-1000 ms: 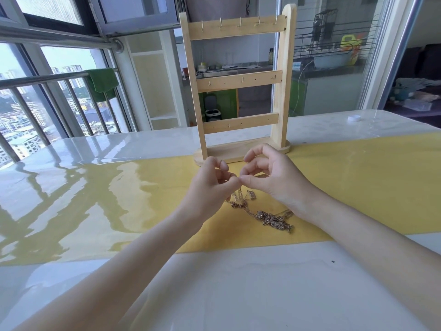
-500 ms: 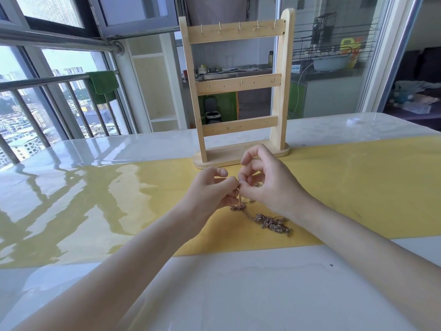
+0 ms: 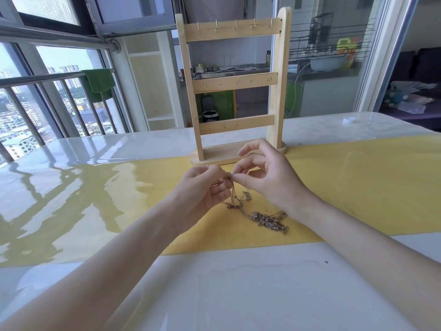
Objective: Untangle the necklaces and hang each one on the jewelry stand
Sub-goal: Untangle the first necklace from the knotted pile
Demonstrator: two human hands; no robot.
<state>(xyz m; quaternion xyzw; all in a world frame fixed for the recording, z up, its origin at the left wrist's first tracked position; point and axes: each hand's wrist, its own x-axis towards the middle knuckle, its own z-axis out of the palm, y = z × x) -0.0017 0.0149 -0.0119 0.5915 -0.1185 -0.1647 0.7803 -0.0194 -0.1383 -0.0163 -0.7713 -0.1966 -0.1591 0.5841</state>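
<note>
The tangled heap of thin gold-coloured chain necklaces (image 3: 260, 215) lies on the yellow cloth runner (image 3: 358, 187) just short of my wrists, with the densest knot at about 4 o'clock from my fingertips and a looser loop right under them. A few strands rise from that loop to the spot where my two hands meet.

My left hand (image 3: 202, 194) comes in from 8 o'clock, its fingers curled and its thumb and forefinger pinching the raised strands. My right hand (image 3: 267, 177) comes in from 4 o'clock; its thumb and forefinger nip the same strands right against the left fingertips, and its other three fingers arch loosely above, holding nothing. The chain hangs slack between the pinch and the heap.

At 12 o'clock from my hands, just beyond them, stands the pale wooden jewelry stand with three cross-bars and small metal hooks (image 3: 235, 91), upright on its oval base at the far edge of the runner. No chain hangs on any hook.

The runner crosses a glossy white table (image 3: 238, 295). A small white cap (image 3: 349, 119) sits well away at 2 o'clock on the table. A green towel (image 3: 99, 83) hangs over the balcony rail at 10 o'clock.
</note>
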